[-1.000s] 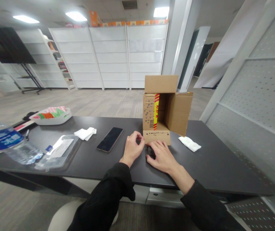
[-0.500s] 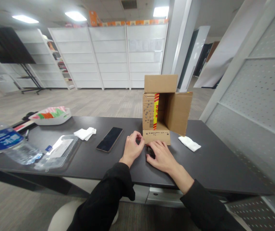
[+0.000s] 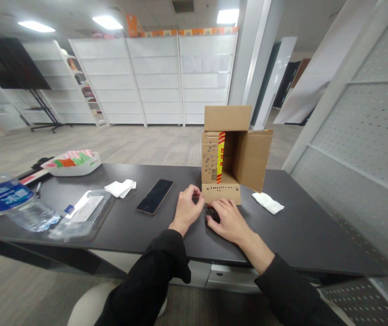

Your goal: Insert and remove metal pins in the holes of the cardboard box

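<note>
A cardboard box (image 3: 212, 156) stands on the dark table with its flaps spread and its opening facing me. Its front panel and lower flap (image 3: 221, 194) have rows of small dark holes or dots. My left hand (image 3: 187, 207) is beside the lower flap's left corner, thumb and fingertips pinched together; whatever they hold is too small to make out. In front of the flap, my right hand (image 3: 228, 219) curls around a small dark ridged object (image 3: 213, 214), with fingers over its far side and thumb at its near side.
Left of my hands lie a phone (image 3: 155, 196), folded white tissue (image 3: 120, 188), a clear plastic case (image 3: 84, 213) and a water bottle (image 3: 13, 199). A white basket (image 3: 75, 169) sits farther back. Another white tissue (image 3: 268, 203) lies right of the box.
</note>
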The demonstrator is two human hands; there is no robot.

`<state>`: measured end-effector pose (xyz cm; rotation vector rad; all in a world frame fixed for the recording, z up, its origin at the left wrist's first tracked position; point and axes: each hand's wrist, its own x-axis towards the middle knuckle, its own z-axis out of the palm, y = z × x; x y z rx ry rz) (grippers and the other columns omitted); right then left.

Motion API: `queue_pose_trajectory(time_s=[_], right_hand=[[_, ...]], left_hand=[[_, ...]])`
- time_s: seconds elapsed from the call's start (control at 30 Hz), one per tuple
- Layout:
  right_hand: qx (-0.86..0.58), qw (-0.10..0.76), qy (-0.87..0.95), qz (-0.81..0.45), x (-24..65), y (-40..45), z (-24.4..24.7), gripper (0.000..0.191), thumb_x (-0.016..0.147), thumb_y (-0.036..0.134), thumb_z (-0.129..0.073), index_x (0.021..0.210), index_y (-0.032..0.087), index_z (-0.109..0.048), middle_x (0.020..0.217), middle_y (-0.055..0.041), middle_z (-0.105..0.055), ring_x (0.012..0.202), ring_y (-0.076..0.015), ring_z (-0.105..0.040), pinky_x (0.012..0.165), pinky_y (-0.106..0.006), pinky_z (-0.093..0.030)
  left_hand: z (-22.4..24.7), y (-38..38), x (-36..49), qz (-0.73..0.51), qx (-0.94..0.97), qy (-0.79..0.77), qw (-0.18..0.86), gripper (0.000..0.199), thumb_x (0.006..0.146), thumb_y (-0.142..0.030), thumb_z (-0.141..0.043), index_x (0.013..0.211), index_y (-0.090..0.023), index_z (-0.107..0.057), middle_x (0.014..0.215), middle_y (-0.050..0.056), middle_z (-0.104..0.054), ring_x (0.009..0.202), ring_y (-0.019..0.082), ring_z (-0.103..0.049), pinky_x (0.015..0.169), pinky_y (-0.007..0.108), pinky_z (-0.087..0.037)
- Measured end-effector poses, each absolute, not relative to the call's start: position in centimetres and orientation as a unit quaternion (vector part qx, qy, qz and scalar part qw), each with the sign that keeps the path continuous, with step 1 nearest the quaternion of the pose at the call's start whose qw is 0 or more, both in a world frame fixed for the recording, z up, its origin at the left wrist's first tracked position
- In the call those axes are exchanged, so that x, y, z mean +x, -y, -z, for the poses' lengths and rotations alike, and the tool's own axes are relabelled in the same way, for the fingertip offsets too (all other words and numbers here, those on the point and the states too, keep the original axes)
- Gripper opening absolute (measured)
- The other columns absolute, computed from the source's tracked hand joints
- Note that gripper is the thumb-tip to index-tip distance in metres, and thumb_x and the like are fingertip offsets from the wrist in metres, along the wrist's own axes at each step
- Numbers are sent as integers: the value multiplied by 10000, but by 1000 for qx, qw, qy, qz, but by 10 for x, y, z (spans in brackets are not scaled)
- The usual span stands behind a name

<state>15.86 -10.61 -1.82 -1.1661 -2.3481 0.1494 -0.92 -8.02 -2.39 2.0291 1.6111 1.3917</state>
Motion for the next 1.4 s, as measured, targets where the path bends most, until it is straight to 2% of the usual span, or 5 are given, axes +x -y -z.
queue_pose_trajectory(time_s=[0.2,0.47,0.9,1.1,1.4], right_hand=[[-421,261,867,-49,159,106,17,127,928,276,-531,983,198,-614,971,-68,-710,982,-242,-582,867,-395,-361],[-407,289,866,-39,161,95,19,242,1010,282,-408,944,199,-626,911,-71,-697,911,-228,-593,810,-368,-391],[-454,465,738,-179,156,58,11,265,968,386,-436,925,213,-632,823,-50,-701,768,-210,-656,707,-314,-477],[-471,518,692,-176,153,49,17,301,971,427,-420,958,211,-630,896,-65,-712,828,-221,-667,759,-330,-494],[-478,527,686,-152,152,46,24,302,977,421,-413,974,210,-630,906,-71,-716,826,-224,-668,774,-344,-497]], left_hand=[[21,82,-8,-469,686,-547,97,72,819,-184,-553,786,-215,-497,770,-15,-653,770,152,-609,768,301,-408],[26,79,-10,-469,689,-545,94,62,818,-193,-559,802,-218,-504,789,-13,-655,777,152,-611,779,299,-410],[22,82,-10,-461,687,-553,99,64,804,-186,-569,792,-216,-514,787,-10,-657,772,154,-609,779,299,-418],[23,82,-10,-465,686,-550,102,57,818,-193,-564,799,-214,-515,788,-14,-656,781,150,-606,794,300,-407],[20,82,-9,-461,687,-552,104,65,812,-188,-566,797,-214,-508,791,-13,-658,783,153,-608,797,305,-406]])
